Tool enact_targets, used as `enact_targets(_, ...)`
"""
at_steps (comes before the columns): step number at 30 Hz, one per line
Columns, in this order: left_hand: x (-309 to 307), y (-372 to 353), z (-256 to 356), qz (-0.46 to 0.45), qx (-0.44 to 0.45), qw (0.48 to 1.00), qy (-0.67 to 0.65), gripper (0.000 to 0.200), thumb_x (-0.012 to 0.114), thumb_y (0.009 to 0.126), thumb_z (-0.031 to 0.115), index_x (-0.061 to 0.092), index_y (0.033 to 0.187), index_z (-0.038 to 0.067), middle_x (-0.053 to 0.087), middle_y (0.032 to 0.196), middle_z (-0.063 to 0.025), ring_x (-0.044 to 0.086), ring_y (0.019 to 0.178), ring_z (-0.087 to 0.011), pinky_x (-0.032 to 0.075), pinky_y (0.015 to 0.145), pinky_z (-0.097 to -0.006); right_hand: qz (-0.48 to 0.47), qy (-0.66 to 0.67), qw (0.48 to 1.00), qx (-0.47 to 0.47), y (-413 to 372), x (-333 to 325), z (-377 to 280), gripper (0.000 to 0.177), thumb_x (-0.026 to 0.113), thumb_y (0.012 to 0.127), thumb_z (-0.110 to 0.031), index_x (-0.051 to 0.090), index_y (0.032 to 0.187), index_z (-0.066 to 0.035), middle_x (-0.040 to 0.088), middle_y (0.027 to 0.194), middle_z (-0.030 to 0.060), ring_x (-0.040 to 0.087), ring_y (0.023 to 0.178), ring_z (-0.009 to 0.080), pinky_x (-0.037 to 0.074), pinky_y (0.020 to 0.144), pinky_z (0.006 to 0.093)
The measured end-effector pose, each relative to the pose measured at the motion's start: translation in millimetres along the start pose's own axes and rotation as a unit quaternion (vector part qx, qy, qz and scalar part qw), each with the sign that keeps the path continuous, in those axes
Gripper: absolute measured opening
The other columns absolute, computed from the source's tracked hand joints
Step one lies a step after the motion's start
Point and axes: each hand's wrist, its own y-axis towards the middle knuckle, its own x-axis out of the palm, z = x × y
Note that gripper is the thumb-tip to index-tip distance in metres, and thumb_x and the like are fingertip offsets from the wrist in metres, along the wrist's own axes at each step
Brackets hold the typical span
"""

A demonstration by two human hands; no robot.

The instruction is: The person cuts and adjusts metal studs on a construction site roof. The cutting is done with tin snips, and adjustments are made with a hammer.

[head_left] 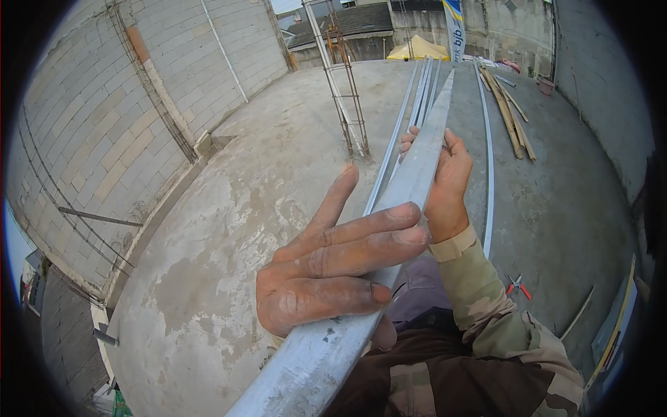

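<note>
A long silver-grey metal bar (299, 368) runs from the lower left up and away, narrowing in the distance. Across its near part lies my left hand (319, 271), back towards me. Its fingers are stretched over the bar and spread, and the thumb points up, apart from the metal. Farther along, my right hand (448, 184) is closed around the bar from the right, with fingertips showing at the left edge. My right arm wears a tan camouflage sleeve (479, 299). The bar's near end is out of view.
More metal bars (417, 97) lie on the concrete floor (222, 229), with wooden planks (511, 118) to their right. Red-handled pliers (518, 286) rest at the lower right. A rebar column (344, 97) stands ahead. Block walls (187, 62) border the floor.
</note>
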Motion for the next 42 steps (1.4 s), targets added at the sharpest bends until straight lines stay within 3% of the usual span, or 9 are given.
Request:
enact_targets(5,-12.7,1.8,-8.2,-0.07,-0.015,0.997,-0.021,0.041,0.089,0.071,0.022,0.057,0.094,0.011,0.069,0.124,-0.0204,0.053,0.135,-0.039,0.013,0.121,-0.069,0.0,0.017,1.0,0.019,-1.7,-7.8,2.1,0.06,0.048,0.097,-0.049,0.056,0.119,0.006,0.066,0.101,0.0231,0.063,0.094,0.033,0.052,0.089,0.044)
enact_targets(7,-16.3,-11.2,-38.4,-0.08,0.143,0.985,-0.056,0.03,0.086,0.073,0.015,0.061,0.09,0.008,0.073,0.116,-0.0188,0.056,0.132,-0.0383,0.022,0.119,-0.069,0.005,0.045,0.998,0.035,-1.5,-9.4,2.9,0.065,0.052,0.095,-0.053,0.055,0.121,0.007,0.065,0.1,0.0218,0.063,0.092,0.0307,0.054,0.085,0.0408)
enact_targets(13,-22.8,22.4,10.4,-0.206,-0.009,0.978,-0.039,0.016,0.078,0.077,0.001,0.068,0.087,0.006,0.073,0.115,-0.0207,0.058,0.13,-0.0383,0.028,0.116,-0.0672,0.052,-0.006,0.998,0.026,-13.5,0.1,7.9,0.069,0.054,0.094,-0.056,0.05,0.125,0.006,0.06,0.103,0.0165,0.062,0.087,0.0227,0.056,0.077,0.0326)
enact_targets(17,-25.2,14.8,8.8,-0.248,-0.021,0.968,-0.043,0.015,0.078,0.074,0.0,0.071,0.086,0.005,0.071,0.119,-0.0228,0.057,0.131,-0.0395,0.029,0.115,-0.0659,0.033,-0.061,0.997,0.032,-16.2,-4.9,9.8,0.069,0.054,0.095,-0.056,0.048,0.125,0.006,0.06,0.106,0.0158,0.062,0.083,0.0189,0.055,0.075,0.0301)
enact_targets(19,-22.4,10.4,5.5,-0.241,0.009,0.969,-0.057,0.009,0.074,0.078,0.003,0.072,0.086,0.0,0.067,0.128,-0.0243,0.053,0.135,-0.0398,0.044,0.103,-0.0678,0.06,-0.065,0.996,0.008,-19.4,0.3,11.5,0.069,0.054,0.095,-0.056,0.049,0.124,0.006,0.06,0.103,0.0145,0.061,0.08,0.0163,0.055,0.073,0.0289)
enact_targets(23,-19.1,7.6,8.5,-0.212,0.002,0.975,-0.066,0.008,0.073,0.078,0.003,0.072,0.086,0.0,0.065,0.13,-0.0238,0.052,0.136,-0.0398,0.042,0.105,-0.0685,0.059,-0.059,0.996,0.008,-17.8,-1.8,11.6,0.068,0.054,0.095,-0.057,0.05,0.123,0.005,0.061,0.1,0.013,0.061,0.079,0.0153,0.054,0.071,0.0284)
enact_targets(25,-20.9,7.6,10.1,-0.216,-0.025,0.974,-0.055,0.02,0.08,0.072,0.003,0.074,0.092,0.006,0.071,0.12,-0.023,0.057,0.131,-0.0403,0.028,0.116,-0.066,0.043,-0.06,0.997,0.016,-18.4,-3.5,11.3,0.066,0.054,0.095,-0.056,0.05,0.121,0.004,0.061,0.098,0.0126,0.062,0.078,0.0157,0.055,0.071,0.0284)
enact_targets(35,-21.8,3.2,13.2,-0.136,-0.041,0.99,-0.002,0.03,0.086,0.072,0.012,0.068,0.096,0.012,0.074,0.113,-0.018,0.063,0.125,-0.0353,0.025,0.116,-0.0699,0.055,-0.074,0.996,0.016,-12.5,0.6,7.9,0.054,0.061,0.095,-0.051,0.053,0.109,0.001,0.064,0.092,0.0153,0.064,0.072,0.0224,0.056,0.069,0.0333)
enact_targets(42,-11.8,-9.7,15.5,-0.028,-0.034,0.999,0.032,0.063,0.095,0.062,0.026,0.061,0.114,0.013,0.075,0.109,-0.0126,0.066,0.119,-0.0347,0.022,0.118,-0.0705,0.052,-0.057,0.997,-0.007,-2.6,0.9,5.0,0.046,0.06,0.098,-0.045,0.051,0.118,-0.005,0.064,0.095,0.0222,0.065,0.082,0.03,0.055,0.077,0.0442)
